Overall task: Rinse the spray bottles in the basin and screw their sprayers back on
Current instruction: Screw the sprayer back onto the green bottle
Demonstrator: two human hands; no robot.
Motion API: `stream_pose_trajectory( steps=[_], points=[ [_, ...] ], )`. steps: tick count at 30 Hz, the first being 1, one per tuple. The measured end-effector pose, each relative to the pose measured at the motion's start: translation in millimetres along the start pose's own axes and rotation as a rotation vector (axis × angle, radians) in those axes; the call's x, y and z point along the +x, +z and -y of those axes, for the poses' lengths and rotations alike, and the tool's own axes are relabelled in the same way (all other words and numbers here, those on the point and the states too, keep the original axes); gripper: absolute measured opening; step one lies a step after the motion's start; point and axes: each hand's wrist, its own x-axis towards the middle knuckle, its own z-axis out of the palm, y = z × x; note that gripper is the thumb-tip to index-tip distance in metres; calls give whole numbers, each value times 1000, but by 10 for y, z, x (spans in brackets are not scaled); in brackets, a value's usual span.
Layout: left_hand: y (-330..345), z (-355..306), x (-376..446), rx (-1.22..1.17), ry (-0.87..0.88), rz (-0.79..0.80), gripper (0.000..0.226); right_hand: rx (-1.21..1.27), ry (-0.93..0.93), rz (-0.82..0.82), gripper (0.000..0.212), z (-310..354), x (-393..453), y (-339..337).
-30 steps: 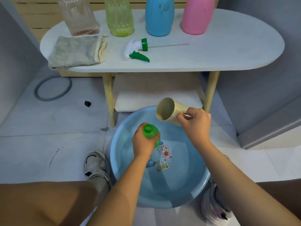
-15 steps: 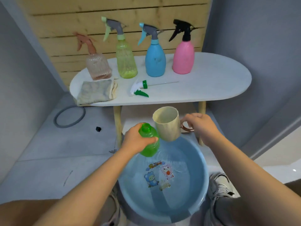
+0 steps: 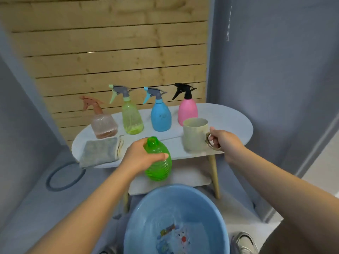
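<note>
No text, label, brand, number or sign can be read anywhere. The only printed marking is a group of coloured cartoon stickers (image 3: 172,237) on the bottom of the blue basin (image 3: 139,213), seen through water and too blurred to tell whether they carry any letters. The spray bottles standing on the counter (image 3: 229,116) behind the basin, the pale pink one (image 3: 103,123), the yellow-green one (image 3: 132,118), the blue one (image 3: 161,116) and the pink one (image 3: 188,111), show plain sides with no labels legible. The green bottle (image 3: 158,165) and the beige cup (image 3: 195,134) above the basin likewise bear no lettering that can be made out.
</note>
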Motion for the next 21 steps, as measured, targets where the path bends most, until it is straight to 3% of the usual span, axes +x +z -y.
stream_pose_trajectory(
  steps=[7, 13, 21],
  points=[
    [207, -173, 411, -8, 21, -32, 56, -206, 54, -109, 41, -38, 356, -73],
    [453, -249, 779, 30, -3, -19, 58, -235, 73, -170, 28, -91, 582, -90],
    [681, -322, 1005, 60, -9, -11, 64, -472, -31, -222, 39, -218, 689, -79]
  ],
)
